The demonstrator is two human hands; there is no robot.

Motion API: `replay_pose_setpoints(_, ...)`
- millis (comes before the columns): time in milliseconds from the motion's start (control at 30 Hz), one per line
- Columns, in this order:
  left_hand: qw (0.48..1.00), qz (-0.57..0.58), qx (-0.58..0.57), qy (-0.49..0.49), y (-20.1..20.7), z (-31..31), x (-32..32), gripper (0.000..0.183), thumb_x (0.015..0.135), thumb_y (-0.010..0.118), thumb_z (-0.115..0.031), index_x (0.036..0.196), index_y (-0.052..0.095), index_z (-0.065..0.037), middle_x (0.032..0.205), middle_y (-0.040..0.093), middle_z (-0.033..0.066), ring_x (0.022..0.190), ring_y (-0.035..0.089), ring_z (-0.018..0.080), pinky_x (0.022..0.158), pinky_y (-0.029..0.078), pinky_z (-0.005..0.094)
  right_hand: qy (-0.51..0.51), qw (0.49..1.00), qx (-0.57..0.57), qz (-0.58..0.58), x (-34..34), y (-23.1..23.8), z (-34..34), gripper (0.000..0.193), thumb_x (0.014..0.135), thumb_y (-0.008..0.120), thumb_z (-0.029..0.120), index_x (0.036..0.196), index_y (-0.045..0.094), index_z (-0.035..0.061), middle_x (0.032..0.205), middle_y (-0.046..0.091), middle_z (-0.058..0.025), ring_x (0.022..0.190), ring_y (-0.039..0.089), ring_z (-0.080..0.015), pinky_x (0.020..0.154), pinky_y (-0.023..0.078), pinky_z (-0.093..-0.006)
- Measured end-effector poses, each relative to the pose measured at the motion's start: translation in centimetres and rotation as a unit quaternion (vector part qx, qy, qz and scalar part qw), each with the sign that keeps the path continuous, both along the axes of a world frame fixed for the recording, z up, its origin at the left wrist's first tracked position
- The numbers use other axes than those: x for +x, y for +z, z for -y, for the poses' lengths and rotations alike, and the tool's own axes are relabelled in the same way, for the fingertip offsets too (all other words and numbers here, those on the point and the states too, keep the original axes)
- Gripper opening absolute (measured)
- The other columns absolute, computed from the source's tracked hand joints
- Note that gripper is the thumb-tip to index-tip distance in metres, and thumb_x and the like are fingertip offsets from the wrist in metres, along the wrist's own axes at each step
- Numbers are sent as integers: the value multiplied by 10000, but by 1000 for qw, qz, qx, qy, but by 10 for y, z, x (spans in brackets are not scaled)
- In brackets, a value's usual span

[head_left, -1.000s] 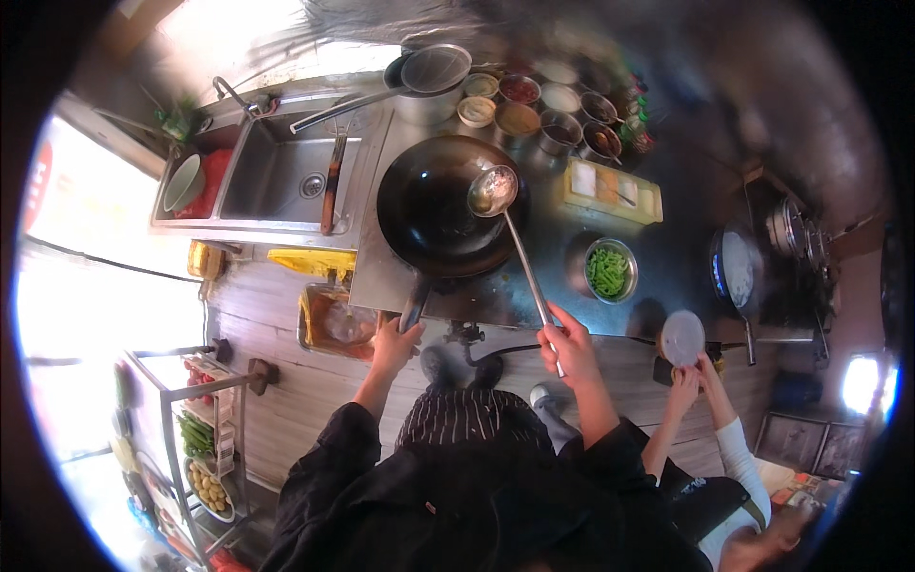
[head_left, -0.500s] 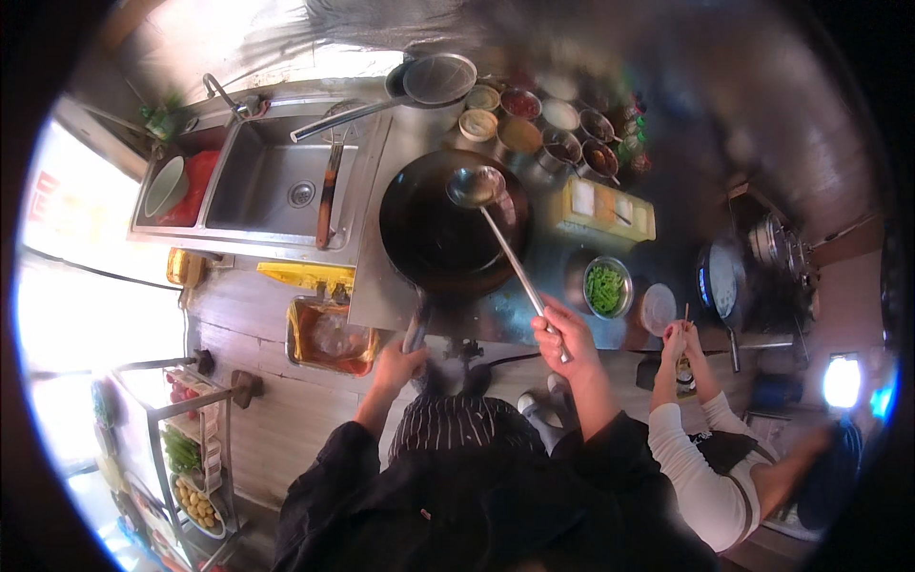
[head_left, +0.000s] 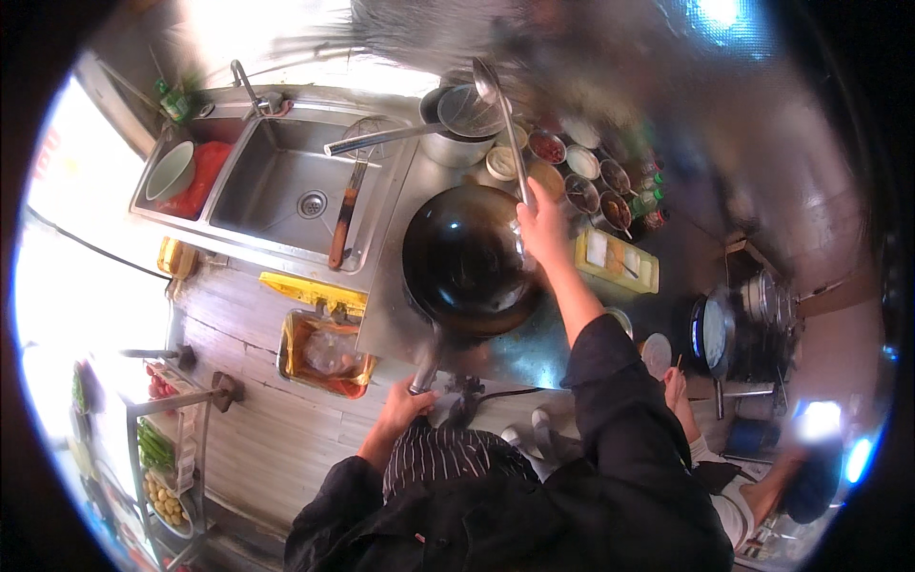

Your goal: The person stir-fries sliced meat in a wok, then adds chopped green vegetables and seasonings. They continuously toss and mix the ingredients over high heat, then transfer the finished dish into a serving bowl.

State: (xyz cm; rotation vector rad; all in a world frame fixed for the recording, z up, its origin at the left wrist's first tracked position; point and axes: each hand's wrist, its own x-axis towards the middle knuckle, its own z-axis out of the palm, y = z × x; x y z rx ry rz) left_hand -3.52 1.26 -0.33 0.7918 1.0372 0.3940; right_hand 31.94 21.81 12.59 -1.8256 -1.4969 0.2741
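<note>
A dark wok point(head_left: 467, 272) stands on the steel counter, its inside bare and shiny. My left hand point(head_left: 404, 406) is closed round the wok's handle near the counter's front edge. Above the wok's right rim, my right hand point(head_left: 543, 232) grips a long metal ladle point(head_left: 513, 133). The ladle points away from me, its bowl up beside a fine mesh strainer point(head_left: 472, 111). That strainer lies across a metal pot point(head_left: 456, 148) behind the wok. Several seasoning bowls point(head_left: 548, 147) sit just right of the ladle. My right sleeve covers most of the metal bowl of green vegetables.
To the left is a steel sink point(head_left: 276, 181) with a wooden-handled tool point(head_left: 345, 217) on its edge. A lined bin point(head_left: 324, 357) stands below. On the right are a yellow container point(head_left: 620, 259), a frying pan point(head_left: 715, 329) and a co-worker's hand point(head_left: 675, 389) holding a thin stick.
My right hand has swung the ladle up and away from over the wok toward the strainer and pot. My left hand still holds the wok handle. The whole view has shifted slightly.
</note>
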Motion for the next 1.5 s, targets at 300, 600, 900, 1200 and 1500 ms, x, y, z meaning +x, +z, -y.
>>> replay_pose_setpoints(300, 992, 91, -82, -35, -66, 8, -14, 359, 915, 781, -130, 1220, 626, -21, 920, 707, 54, 774, 670, 146, 683, 560, 287, -21, 985, -53, -161, -10, -14, 60, 539, 994, 625, 144, 1519, 506, 108, 1020, 725, -185, 851, 707, -302, 775, 557, -396)
replay_pose_setpoints(600, 976, -76, -161, -124, -285, 40, 16, 149, 1029, 604, -302, 1041, 617, -154, 814, 661, 36, 638, 648, 209, 514, 531, 351, -83, 972, -185, -123, -43, -32, 284, 564, 970, 661, 169, 1512, 524, 92, 834, 677, -179, 706, 654, -264, 698, 537, -381)
replay_pose_setpoints(900, 972, -87, -70, -208, -300, 39, 37, 226, 1053, 555, -348, 1164, 589, -155, 1020, 710, 74, 792, 698, 251, 564, 557, 381, -87, 972, -202, -76, -81, -49, 323, 675, 951, 659, 127, 1576, 406, 88, 1173, 685, -275, 1027, 676, -451, 901, 537, -521)
replay_pose_setpoints(1200, 973, -56, -206, -84, -272, 41, 44, 253, 1088, 525, -362, 1160, 557, -121, 985, 736, 125, 724, 715, 227, 504, 530, 324, -125, 958, -207, -154, -106, -62, 343, 611, 963, 649, 122, 1536, 448, 51, 1356, 620, -274, 1170, 625, -472, 966, 518, -486)
replay_pose_setpoints(1500, 983, -58, -149, -94, -273, 42, 41, 305, 1085, 532, -386, 1124, 565, -85, 909, 724, 128, 661, 698, 226, 484, 511, 318, -127, 977, -120, -125, -122, -64, 359, 627, 948, 650, 111, 1533, 436, 42, 1194, 662, -294, 1063, 648, -477, 903, 523, -517)
